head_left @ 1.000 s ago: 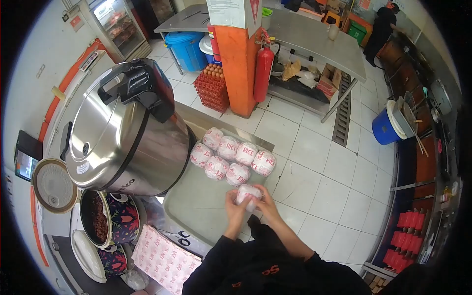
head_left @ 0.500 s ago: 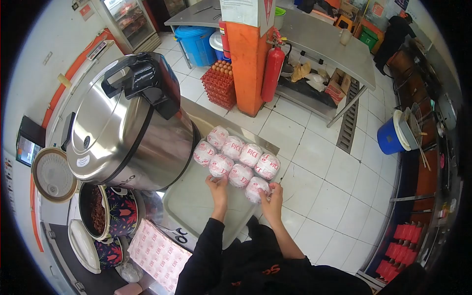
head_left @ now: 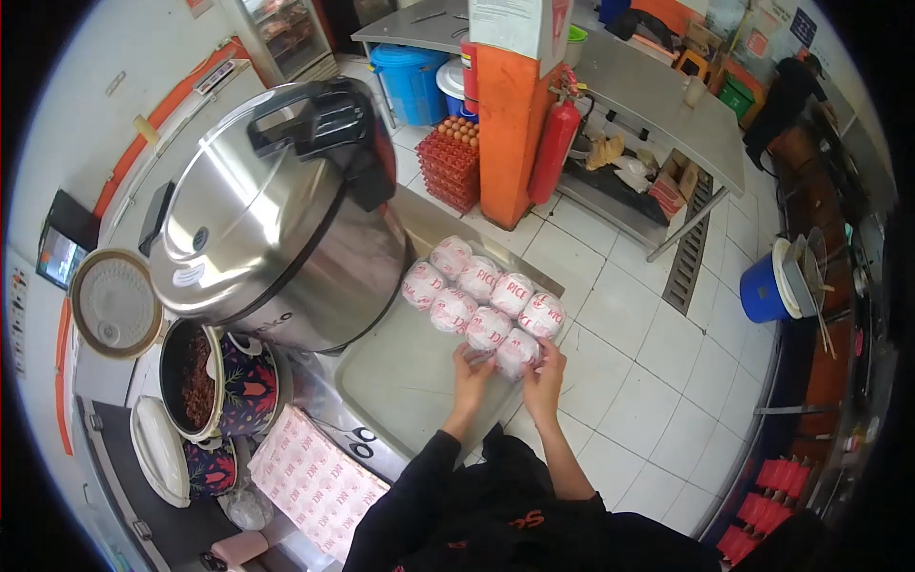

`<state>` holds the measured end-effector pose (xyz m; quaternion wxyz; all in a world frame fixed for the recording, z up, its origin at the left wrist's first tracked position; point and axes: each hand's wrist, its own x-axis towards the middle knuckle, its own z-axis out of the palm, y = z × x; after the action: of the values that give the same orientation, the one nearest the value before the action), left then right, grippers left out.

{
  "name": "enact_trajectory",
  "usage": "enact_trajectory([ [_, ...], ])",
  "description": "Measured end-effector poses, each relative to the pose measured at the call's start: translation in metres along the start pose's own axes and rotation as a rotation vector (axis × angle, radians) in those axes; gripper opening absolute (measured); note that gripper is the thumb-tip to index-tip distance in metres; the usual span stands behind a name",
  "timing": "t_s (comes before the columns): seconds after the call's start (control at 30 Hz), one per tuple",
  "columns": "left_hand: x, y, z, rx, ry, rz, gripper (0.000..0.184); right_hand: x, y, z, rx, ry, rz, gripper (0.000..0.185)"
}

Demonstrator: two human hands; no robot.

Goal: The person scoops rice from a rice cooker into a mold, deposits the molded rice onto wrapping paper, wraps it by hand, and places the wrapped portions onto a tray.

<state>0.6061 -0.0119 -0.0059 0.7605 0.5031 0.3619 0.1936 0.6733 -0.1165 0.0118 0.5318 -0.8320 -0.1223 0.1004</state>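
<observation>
Several round paper-wrapped rice packets [head_left: 453,310], printed with red "RICE" lettering, sit in two rows at the far right end of a grey-green tray [head_left: 381,381]. At the near end of the closer row, one wrapped rice packet [head_left: 518,355] is between my hands. My left hand [head_left: 469,381] has its curled fingers against the packet's left side, close to its neighbour. On the other side, my right hand [head_left: 544,379] presses thumb and fingers to the right edge. Both hands' fingertips are partly hidden by the packet.
A large steel rice cooker [head_left: 286,229] stands left of the tray. Printed wrapping sheets [head_left: 315,481] and a floral pot [head_left: 250,381] with dark reddish food lie nearer. Beyond are an orange pillar [head_left: 505,143], a fire extinguisher [head_left: 555,153], egg trays [head_left: 448,170] and a person [head_left: 783,100].
My left hand has moved right along the near row to the end packet. My right hand stays at that packet's right side. The whole view has shifted a little.
</observation>
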Motion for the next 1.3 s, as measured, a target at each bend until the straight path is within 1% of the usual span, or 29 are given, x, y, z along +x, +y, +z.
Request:
enact_trajectory([
  [0.03,-0.001,0.0,-0.006,0.023,-0.038,0.026,0.061,-0.003,0.008,0.004,0.074,0.095,-0.045,0.049],
  [0.07,-0.009,0.0,-0.017,0.018,-0.023,0.036,0.061,-0.008,0.011,0.004,0.078,0.08,-0.057,0.049],
  [0.13,-0.038,0.003,-0.048,0.233,-0.108,0.041,0.056,-0.012,0.016,0.005,0.11,0.091,-0.144,0.05],
  [0.17,-0.057,0.014,-0.069,0.228,-0.054,0.059,0.056,-0.016,0.005,-0.004,-0.103,0.138,-0.28,0.048],
  [0.2,-0.093,0.033,-0.112,0.562,0.106,0.263,0.051,-0.029,-0.019,0.004,-0.28,0.142,-0.455,0.046],
  [0.23,-0.118,0.042,-0.136,0.91,0.206,0.428,0.047,-0.04,-0.028,0.006,-0.256,0.097,-0.484,0.046],
  [0.3,-0.159,0.049,-0.191,0.824,0.393,0.376,0.045,-0.066,-0.038,0.019,-0.342,-0.245,-0.541,0.034],
  [0.33,-0.181,0.048,-0.218,0.86,0.52,0.39,0.044,-0.08,-0.042,0.033,-0.33,-0.27,-0.566,0.034],
  [0.4,-0.23,0.043,-0.275,0.916,0.758,0.339,0.045,-0.111,-0.052,0.057,-0.416,-0.592,-0.688,0.024],
  [0.43,-0.255,0.043,-0.303,0.898,0.881,0.323,0.046,-0.124,-0.062,0.073,-0.413,-0.616,-0.711,0.024],
  [0.5,-0.299,0.037,-0.353,0.973,1.237,0.278,0.049,-0.148,-0.09,0.109,-0.316,-0.619,-0.822,0.024],
  [0.53,-0.311,0.034,-0.374,0.963,1.267,0.273,0.049,-0.158,-0.109,0.13,-0.263,-0.616,-0.89,0.024],
  [0.6,-0.328,0.034,-0.41,1.126,1.399,0.162,0.054,-0.172,-0.164,0.177,-0.158,-0.585,-1.059,0.024],
  [0.63,-0.329,0.026,-0.434,1.158,1.319,0.156,0.064,-0.176,-0.199,0.201,-0.107,-0.555,-1.165,0.025],
  [0.67,-0.325,0.023,-0.448,1.149,1.328,0.158,0.064,-0.179,-0.234,0.226,-0.046,-0.52,-1.259,0.025],
  [0.7,-0.315,0.025,-0.458,1.22,1.304,0.084,0.068,-0.184,-0.269,0.252,0.064,-0.498,-1.285,0.022],
  [0.77,-0.307,0.032,-0.473,1.257,1.243,-0.046,0.074,-0.187,-0.314,0.309,-0.006,-0.503,-1.307,0.011],
  [0.8,-0.307,0.032,-0.477,1.248,1.24,-0.043,0.074,-0.189,-0.33,0.331,-0.315,-0.531,-1.33,0.013],
  [0.83,-0.307,0.033,-0.482,1.143,1.279,-0.081,0.074,-0.193,-0.343,0.356,-0.666,-0.62,-1.267,0.018],
  [0.9,-0.303,0.037,-0.492,1.032,1.311,-0.1,0.074,-0.198,-0.352,0.389,-1.088,-0.801,-1.232,0.023],
  [0.93,-0.302,0.036,-0.493,1.007,1.344,-0.115,0.075,-0.197,-0.351,0.401,-1.094,-0.786,-1.236,0.023],
  [1.0,-0.298,0.043,-0.493,0.967,1.381,-0.116,0.076,-0.202,-0.36,0.41,-1.301,-0.8,-1.206,0.026],
  [1.03,-0.297,0.044,-0.49,1.041,1.384,-0.145,0.078,-0.2,-0.362,0.411,-1.363,-0.781,-1.203,0.024],
  [1.07,-0.296,0.043,-0.488,1.116,1.384,-0.179,0.08,-0.196,-0.365,0.416,-1.374,-0.772,-1.21,0.024],
  [1.1,-0.292,0.039,-0.489,1.225,1.465,-0.148,0.079,-0.19,-0.368,0.419,-1.329,-0.714,-1.219,0.022],
  [1.13,-0.289,0.04,-0.493,1.211,1.469,-0.143,0.079,-0.182,-0.374,0.423,-1.28,-0.652,-1.231,0.02],
  [1.2,-0.292,0.056,-0.497,0.88,1.337,-0.206,0.075,-0.172,-0.392,0.424,-1.24,-0.564,-1.42,0.014],
  [1.27,-0.291,0.053,-0.503,0.915,1.374,-0.19,0.07,-0.169,-0.404,0.427,-1.285,-0.554,-1.542,0.012],
  [1.3,-0.292,0.053,-0.504,0.849,1.392,-0.102,0.07,-0.17,-0.405,0.433,-1.283,-0.544,-1.55,0.012],
])
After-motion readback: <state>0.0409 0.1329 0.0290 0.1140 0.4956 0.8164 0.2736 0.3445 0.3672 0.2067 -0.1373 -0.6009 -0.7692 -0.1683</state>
